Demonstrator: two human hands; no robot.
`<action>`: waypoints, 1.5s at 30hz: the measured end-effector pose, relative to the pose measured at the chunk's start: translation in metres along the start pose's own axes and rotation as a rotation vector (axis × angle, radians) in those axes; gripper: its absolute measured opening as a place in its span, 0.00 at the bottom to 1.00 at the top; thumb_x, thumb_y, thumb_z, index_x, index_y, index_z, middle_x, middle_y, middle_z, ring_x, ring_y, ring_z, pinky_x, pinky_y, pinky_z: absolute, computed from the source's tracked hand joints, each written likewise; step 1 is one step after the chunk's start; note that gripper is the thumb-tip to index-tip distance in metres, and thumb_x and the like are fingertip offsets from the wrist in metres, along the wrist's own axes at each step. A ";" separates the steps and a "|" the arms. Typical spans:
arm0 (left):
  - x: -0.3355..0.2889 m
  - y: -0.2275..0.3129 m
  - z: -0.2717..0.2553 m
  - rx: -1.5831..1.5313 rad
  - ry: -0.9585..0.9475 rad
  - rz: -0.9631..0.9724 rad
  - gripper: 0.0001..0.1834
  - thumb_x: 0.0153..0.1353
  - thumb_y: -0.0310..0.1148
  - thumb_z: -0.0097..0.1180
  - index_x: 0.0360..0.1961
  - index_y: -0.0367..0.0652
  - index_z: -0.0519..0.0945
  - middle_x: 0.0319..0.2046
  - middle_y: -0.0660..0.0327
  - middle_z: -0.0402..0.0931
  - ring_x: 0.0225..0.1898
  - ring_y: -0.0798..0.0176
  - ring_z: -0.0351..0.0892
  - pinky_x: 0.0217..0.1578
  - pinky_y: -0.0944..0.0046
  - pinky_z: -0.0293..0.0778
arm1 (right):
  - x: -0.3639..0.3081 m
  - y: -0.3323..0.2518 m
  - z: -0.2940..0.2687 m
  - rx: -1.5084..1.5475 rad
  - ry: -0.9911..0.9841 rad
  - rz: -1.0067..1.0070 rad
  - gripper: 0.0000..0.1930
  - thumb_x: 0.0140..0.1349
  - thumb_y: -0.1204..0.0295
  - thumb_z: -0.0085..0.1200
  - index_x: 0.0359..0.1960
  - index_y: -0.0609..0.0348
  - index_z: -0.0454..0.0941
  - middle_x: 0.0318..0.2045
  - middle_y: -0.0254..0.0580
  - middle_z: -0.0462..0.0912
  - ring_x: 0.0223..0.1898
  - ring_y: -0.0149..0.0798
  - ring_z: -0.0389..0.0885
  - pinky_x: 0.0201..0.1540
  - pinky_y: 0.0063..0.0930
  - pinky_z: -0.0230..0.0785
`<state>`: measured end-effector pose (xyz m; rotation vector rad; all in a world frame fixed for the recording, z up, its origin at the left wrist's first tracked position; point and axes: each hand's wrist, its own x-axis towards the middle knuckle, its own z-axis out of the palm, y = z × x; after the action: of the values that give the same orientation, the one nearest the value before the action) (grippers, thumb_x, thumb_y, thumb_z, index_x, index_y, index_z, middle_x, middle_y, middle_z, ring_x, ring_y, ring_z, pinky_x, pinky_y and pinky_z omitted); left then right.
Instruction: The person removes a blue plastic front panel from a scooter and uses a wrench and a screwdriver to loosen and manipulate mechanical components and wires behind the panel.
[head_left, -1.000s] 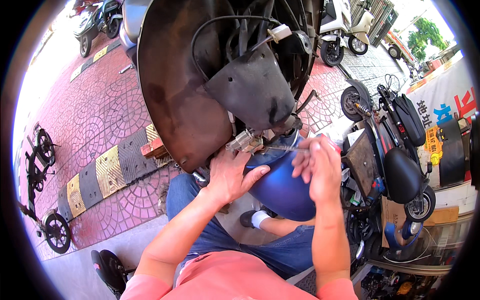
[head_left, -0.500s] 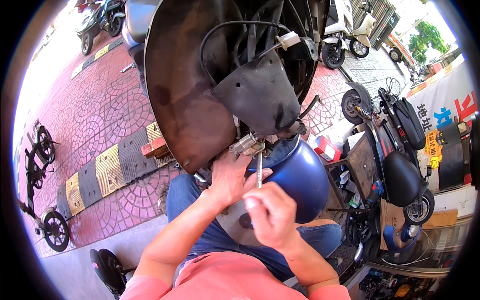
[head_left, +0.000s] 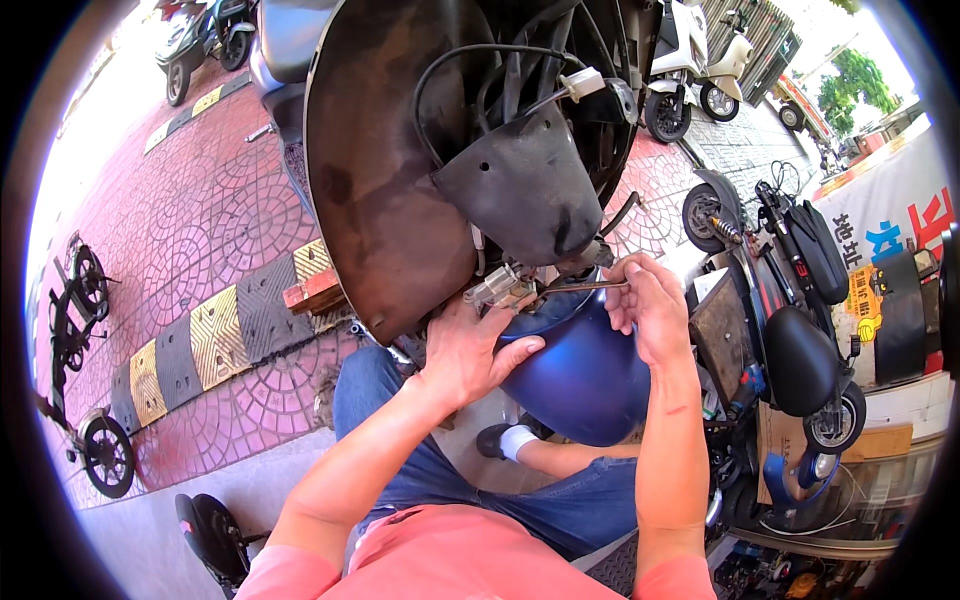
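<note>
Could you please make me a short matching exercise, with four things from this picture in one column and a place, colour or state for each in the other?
Column one:
1. left hand
2. right hand
3. smooth rounded panel
4. plug connector

Column two:
A. blue
B. holding a thin metal rod
C. white, near the top of the picture
D. at the silvery metal part

Right pairs: 1-D, 2-B, 3-A, 4-C

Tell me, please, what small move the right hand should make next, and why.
Perhaps turn the slim metal tool slightly with the right hand: its far end appears to meet the silvery metal part, which the left hand touches.
</note>
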<state>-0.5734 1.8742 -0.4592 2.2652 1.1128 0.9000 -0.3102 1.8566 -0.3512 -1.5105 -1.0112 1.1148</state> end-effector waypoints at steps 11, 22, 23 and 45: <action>0.004 0.003 -0.007 -0.034 0.026 0.019 0.33 0.69 0.60 0.67 0.68 0.53 0.84 0.56 0.46 0.81 0.55 0.36 0.82 0.54 0.41 0.78 | 0.032 -0.014 0.006 -0.236 0.011 0.132 0.14 0.82 0.67 0.50 0.51 0.64 0.85 0.24 0.33 0.81 0.19 0.24 0.72 0.22 0.21 0.59; 0.005 0.005 -0.007 -0.083 0.014 -0.021 0.32 0.69 0.59 0.67 0.67 0.52 0.84 0.61 0.45 0.81 0.57 0.34 0.82 0.55 0.38 0.78 | 0.010 -0.013 0.020 -0.337 0.181 -0.014 0.11 0.78 0.69 0.55 0.45 0.67 0.85 0.24 0.36 0.81 0.19 0.27 0.74 0.24 0.26 0.65; 0.004 0.005 -0.006 -0.067 0.035 -0.021 0.32 0.69 0.59 0.67 0.67 0.52 0.84 0.61 0.45 0.81 0.57 0.34 0.82 0.55 0.38 0.78 | -0.004 -0.012 0.024 -0.390 0.208 -0.064 0.10 0.77 0.70 0.56 0.43 0.66 0.84 0.23 0.37 0.81 0.19 0.28 0.74 0.24 0.27 0.66; 0.004 0.009 -0.006 -0.027 -0.011 -0.042 0.33 0.71 0.59 0.64 0.70 0.53 0.81 0.56 0.47 0.80 0.57 0.37 0.80 0.56 0.40 0.76 | 0.003 -0.018 0.001 0.044 0.006 0.141 0.12 0.81 0.68 0.49 0.46 0.63 0.81 0.27 0.40 0.85 0.19 0.28 0.80 0.18 0.21 0.63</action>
<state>-0.5706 1.8728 -0.4479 2.2139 1.1325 0.8793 -0.3123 1.8629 -0.3344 -1.5674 -0.8814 1.2227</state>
